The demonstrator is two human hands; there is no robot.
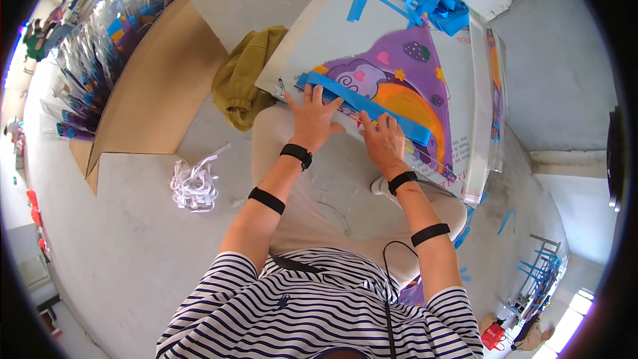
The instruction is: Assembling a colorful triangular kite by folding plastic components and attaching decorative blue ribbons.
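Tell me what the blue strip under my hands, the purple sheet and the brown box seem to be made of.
Blue strip: perhaps plastic or fabric ribbon, smooth, judging by its thin, flat band; which is unclear. Purple sheet: likely thin fabric or plastic film, smooth-looking, as its bright print lies flat. Brown box: most likely cardboard, matte, given its plain brown side and stiff fold.

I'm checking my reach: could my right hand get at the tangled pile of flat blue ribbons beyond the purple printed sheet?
Probably yes: nothing upright stands between the right hand and the blue ribbon pile; the purple printed sheet lies flat there, though a forward stretch may be needed.
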